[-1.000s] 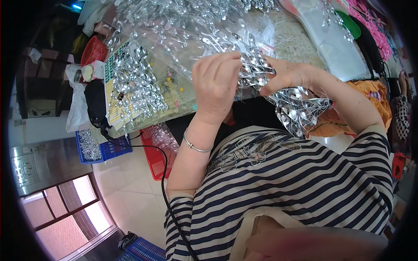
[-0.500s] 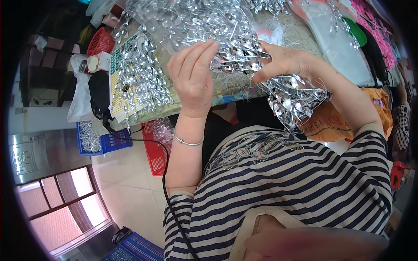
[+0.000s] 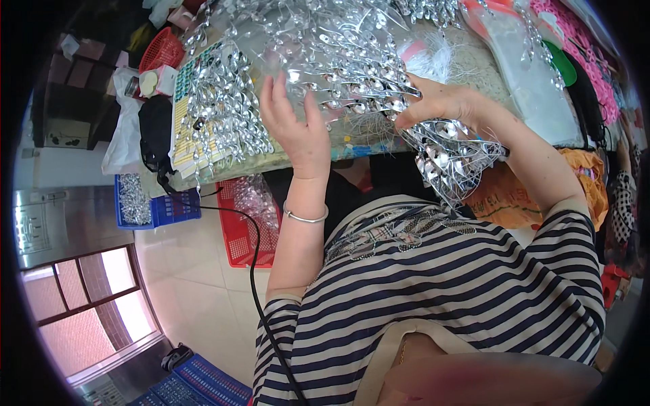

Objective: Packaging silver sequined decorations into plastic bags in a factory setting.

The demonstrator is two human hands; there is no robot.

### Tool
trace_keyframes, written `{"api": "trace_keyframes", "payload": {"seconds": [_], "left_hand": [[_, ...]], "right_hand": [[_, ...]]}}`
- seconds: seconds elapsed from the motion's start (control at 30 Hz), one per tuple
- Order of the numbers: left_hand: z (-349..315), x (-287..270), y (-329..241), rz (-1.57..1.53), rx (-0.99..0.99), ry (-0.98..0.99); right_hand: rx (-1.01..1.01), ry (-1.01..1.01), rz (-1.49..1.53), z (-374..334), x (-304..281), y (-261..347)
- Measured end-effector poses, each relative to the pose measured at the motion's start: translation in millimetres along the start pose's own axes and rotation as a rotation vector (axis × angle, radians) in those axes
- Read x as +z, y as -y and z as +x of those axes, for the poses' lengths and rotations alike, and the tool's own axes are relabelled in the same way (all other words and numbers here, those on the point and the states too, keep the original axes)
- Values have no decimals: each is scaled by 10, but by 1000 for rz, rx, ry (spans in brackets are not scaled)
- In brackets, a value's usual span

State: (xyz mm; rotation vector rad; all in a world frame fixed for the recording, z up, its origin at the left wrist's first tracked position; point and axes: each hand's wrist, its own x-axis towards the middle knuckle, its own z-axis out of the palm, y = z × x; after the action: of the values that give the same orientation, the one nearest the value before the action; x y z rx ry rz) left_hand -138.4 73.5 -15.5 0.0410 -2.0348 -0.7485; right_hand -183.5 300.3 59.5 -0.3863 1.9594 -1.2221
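Shiny silver strands of twisted, leaf-shaped pieces (image 3: pixel 443 159) are clasped in the right hand (image 3: pixel 443 103); the left hand (image 3: pixel 296 132) is held apart from it, outspread, beside the strands.

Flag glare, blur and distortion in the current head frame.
Head view: specular glare speckles the shiny silver twisted pieces in the bare right hand; head view: the right panes wash out in the dark-framed glass window, which the fisheye skews; head view: black vignette at both sides, blurred patch at the lower edge.
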Motion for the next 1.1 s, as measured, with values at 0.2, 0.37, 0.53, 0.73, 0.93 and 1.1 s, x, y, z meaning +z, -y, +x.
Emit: {"api": "trace_keyframes", "payload": {"seconds": [0.2, 0.37, 0.53, 0.73, 0.93, 1.1], "left_hand": [[-183, -27, 212, -292, -414, 152], [-181, -107, 175, -53, -179, 198], [-209, -159, 98, 23, 44, 115], [-183, -198, 106, -8, 84, 78], [-282, -161, 50, -438, -417, 55], [-328, -46, 71, -1027, -950, 32]], "right_hand": [[155, -61, -21, 47, 72, 11], [142, -45, 15, 167, 58, -152], [185, -235, 23, 201, 59, -297], [97, -159, 94, 252, 8, -388], [71, -84, 140, 171, 8, -318], [96, -160, 164, 17, 250, -12]]}}
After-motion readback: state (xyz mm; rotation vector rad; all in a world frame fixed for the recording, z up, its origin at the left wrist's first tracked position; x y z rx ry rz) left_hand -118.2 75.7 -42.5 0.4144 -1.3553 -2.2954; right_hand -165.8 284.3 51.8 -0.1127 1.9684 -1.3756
